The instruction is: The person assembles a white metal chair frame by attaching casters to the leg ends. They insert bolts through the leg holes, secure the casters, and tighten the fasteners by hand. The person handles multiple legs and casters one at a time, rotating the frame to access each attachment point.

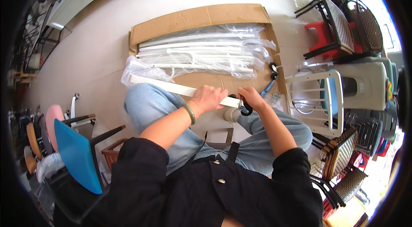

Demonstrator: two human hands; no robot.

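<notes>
My left hand (pixel 209 97) grips a long white metal bar (pixel 163 86) that lies across my knees, its far end reaching left over my jeans. A green bangle sits on that wrist. My right hand (pixel 250 97) is closed on a black caster wheel (pixel 246 107) at the bar's right end. Just beyond my knees, an opened flat cardboard box (pixel 201 16) lies on the floor. White metal tubes in clear plastic wrap (pixel 201 53) rest on it.
Two more black wheels (pixel 273 70) and a blue-handled tool (pixel 268 87) lie on the cardboard's right edge. Stacked wicker and plastic chairs (pixel 343 25) and a white stool frame (pixel 315 98) crowd the right. A blue-seated chair (pixel 77 154) stands at my left.
</notes>
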